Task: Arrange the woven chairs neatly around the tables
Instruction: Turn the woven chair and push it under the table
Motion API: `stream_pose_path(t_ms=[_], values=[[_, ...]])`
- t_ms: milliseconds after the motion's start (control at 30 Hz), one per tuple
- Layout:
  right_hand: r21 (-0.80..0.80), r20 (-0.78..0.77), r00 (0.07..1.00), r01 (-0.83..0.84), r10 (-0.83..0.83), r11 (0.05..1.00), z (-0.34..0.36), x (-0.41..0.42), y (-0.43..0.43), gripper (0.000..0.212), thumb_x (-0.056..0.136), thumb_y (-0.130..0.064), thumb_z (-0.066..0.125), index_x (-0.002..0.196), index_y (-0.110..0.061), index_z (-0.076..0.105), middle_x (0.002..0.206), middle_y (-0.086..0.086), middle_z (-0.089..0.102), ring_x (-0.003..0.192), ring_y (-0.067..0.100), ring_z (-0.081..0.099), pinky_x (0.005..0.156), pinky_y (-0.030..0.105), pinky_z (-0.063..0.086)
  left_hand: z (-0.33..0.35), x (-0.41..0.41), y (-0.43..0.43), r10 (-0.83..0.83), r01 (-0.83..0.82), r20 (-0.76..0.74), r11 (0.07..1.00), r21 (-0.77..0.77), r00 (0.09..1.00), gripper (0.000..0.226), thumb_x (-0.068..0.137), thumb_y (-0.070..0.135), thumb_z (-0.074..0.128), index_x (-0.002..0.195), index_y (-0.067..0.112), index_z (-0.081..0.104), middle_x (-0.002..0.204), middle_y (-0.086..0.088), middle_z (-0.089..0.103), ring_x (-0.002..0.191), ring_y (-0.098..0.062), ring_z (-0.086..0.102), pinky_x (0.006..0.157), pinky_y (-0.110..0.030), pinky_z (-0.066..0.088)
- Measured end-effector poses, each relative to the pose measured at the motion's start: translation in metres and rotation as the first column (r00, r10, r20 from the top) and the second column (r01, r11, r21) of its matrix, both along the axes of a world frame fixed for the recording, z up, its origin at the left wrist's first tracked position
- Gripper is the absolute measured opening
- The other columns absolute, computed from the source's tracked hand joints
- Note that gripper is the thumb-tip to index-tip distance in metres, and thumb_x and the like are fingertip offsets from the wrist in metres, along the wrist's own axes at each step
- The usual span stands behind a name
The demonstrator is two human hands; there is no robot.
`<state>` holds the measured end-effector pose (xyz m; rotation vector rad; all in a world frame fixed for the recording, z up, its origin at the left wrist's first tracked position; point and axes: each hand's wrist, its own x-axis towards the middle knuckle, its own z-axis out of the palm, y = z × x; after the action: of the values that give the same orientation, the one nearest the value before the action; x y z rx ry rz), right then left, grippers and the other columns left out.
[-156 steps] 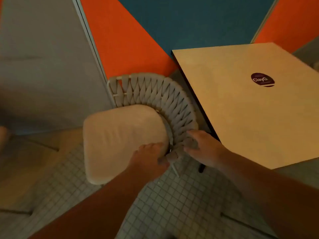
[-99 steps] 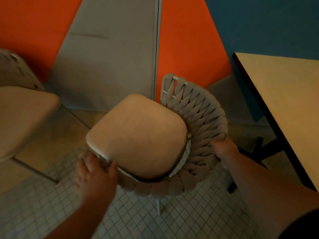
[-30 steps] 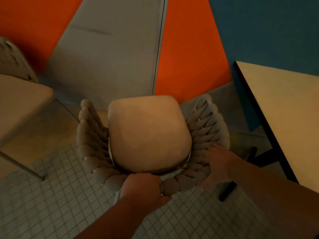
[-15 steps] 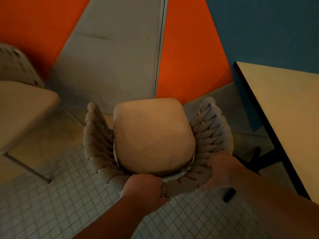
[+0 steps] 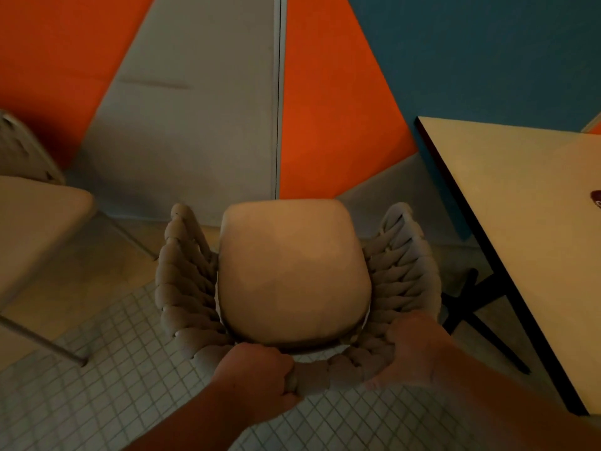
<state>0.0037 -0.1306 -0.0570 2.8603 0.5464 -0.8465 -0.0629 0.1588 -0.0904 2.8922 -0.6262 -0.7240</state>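
Observation:
A woven chair (image 5: 182, 281) with a beige seat cushion (image 5: 292, 271) stands directly below me, its seat facing the wall and its curved back toward me. My left hand (image 5: 257, 382) is closed over the middle of the woven backrest rim. My right hand (image 5: 413, 353) grips the rim at its right rear corner. A square light-wood table (image 5: 520, 229) with a dark edge stands to the right of the chair, a small gap between them.
A second chair's cushion (image 5: 35, 229) and thin metal leg fill the left edge. The wall ahead has orange, grey and teal panels. The table's black base (image 5: 468, 307) sits on the small-tiled floor beside the chair's right arm.
Over the last seconds the chair was turned until its back faces me. In the last second it slid slightly right and toward the wall, both hands keeping their grip.

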Motion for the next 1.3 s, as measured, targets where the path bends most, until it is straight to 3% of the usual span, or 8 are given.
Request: stream_pose_path(t_ms=[67, 167, 333, 600, 867, 1100, 1200, 1300], values=[[0.018, -0.012, 1.000, 0.014, -0.014, 1.000, 0.008, -0.011, 0.005, 0.073, 0.042, -0.101, 0.056, 0.062, -0.031, 0.045, 0.073, -0.015, 0.043, 0.072, 0.005, 0.042, 0.059, 0.019, 0.023, -0.001, -0.001, 0.005, -0.036, 0.035, 0.023, 0.999, 0.020, 0.999, 0.051, 0.082, 0.072, 0.045, 0.100, 0.027, 0.063, 0.095, 0.003, 0.067, 0.089, -0.020, 0.065, 0.077, -0.034, 0.047], [0.049, -0.016, 0.998, 0.060, -0.059, 0.997, 0.009, -0.021, 0.013, 0.080, 0.040, -0.104, 0.053, 0.059, -0.027, 0.042, 0.065, -0.013, 0.040, 0.061, 0.001, 0.033, 0.054, 0.021, 0.018, -0.003, 0.007, 0.021, -0.080, 0.077, 0.054, 0.996, 0.051, 0.995, 0.053, 0.080, 0.072, 0.045, 0.108, 0.031, 0.063, 0.097, 0.005, 0.068, 0.091, -0.019, 0.065, 0.080, -0.034, 0.049], [0.119, 0.034, 0.974, 0.218, -0.223, 0.969, -0.004, -0.029, 0.029, 0.104, 0.024, -0.110, 0.040, 0.079, -0.027, 0.068, 0.082, -0.011, 0.065, 0.083, 0.007, 0.058, 0.076, 0.028, 0.050, 0.000, 0.031, 0.041, -0.119, 0.113, 0.094, 0.991, 0.067, 0.988, 0.055, 0.075, 0.076, 0.050, 0.110, 0.036, 0.066, 0.098, 0.009, 0.070, 0.090, -0.014, 0.065, 0.075, -0.028, 0.046], [0.085, 0.008, 0.949, 0.313, -0.315, 0.946, -0.005, -0.031, 0.075, 0.116, 0.025, -0.110, 0.039, 0.093, -0.022, 0.070, 0.097, -0.005, 0.070, 0.102, 0.020, 0.063, 0.082, 0.032, 0.047, 0.001, 0.066, 0.079, -0.113, 0.098, 0.092, 0.984, 0.150, 0.989, 0.063, 0.062, 0.085, 0.045, 0.096, 0.036, 0.067, 0.087, 0.015, 0.068, 0.082, -0.008, 0.064, 0.074, -0.029, 0.053], [0.143, -0.031, 0.919, 0.394, -0.394, 0.908, -0.002, -0.037, 0.126, 0.101, 0.035, -0.107, 0.042, 0.084, -0.022, 0.067, 0.074, -0.009, 0.055, 0.096, 0.020, 0.064, 0.079, 0.034, 0.043, 0.011, 0.092, 0.107, -0.168, 0.092, 0.206, 0.938, 0.334, 0.964, 0.062, 0.061, 0.083, 0.040, 0.097, 0.042, 0.068, 0.092, 0.017, 0.066, 0.095, -0.013, 0.059, 0.083, -0.034, 0.040], [0.194, -0.146, 0.940, 0.332, -0.308, 0.923, -0.001, -0.033, 0.112, 0.090, 0.040, -0.102, 0.051, 0.082, -0.024, 0.066, 0.080, -0.008, 0.064, 0.083, 0.014, 0.062, 0.068, 0.032, 0.046, 0.010, 0.076, 0.099, 0.045, -0.116, 0.233, 0.947, 0.300, 0.971, 0.060, 0.069, 0.075, 0.053, 0.121, 0.046, 0.058, 0.124, 0.017, 0.054, 0.130, -0.020, 0.038, 0.111, -0.048, 0.024], [0.270, -0.241, 0.938, 0.312, -0.250, 0.911, 0.003, -0.022, 0.086, 0.084, 0.042, -0.094, 0.063, 0.092, -0.027, 0.068, 0.090, -0.009, 0.067, 0.086, 0.012, 0.063, 0.075, 0.034, 0.056, 0.010, 0.063, 0.095, 0.208, -0.253, 0.208, 0.943, 0.217, 0.956, 0.083, 0.066, 0.075, 0.063, 0.141, 0.047, 0.041, 0.149, 0.011, 0.037, 0.145, -0.025, 0.021, 0.119, -0.055, 0.012], [0.225, -0.092, 0.989, 0.136, -0.117, 0.965, 0.005, -0.005, 0.046, 0.096, 0.038, -0.105, 0.051, 0.097, -0.031, 0.067, 0.093, -0.014, 0.063, 0.091, 0.010, 0.058, 0.084, 0.035, 0.053, 0.015, 0.040, 0.075, 0.327, -0.338, 0.123, 0.937, 0.088, 0.937, 0.113, 0.052, 0.092, 0.053, 0.150, 0.043, 0.029, 0.161, 0.005, 0.021, 0.152, -0.028, 0.003, 0.119, -0.060, 0.000]])
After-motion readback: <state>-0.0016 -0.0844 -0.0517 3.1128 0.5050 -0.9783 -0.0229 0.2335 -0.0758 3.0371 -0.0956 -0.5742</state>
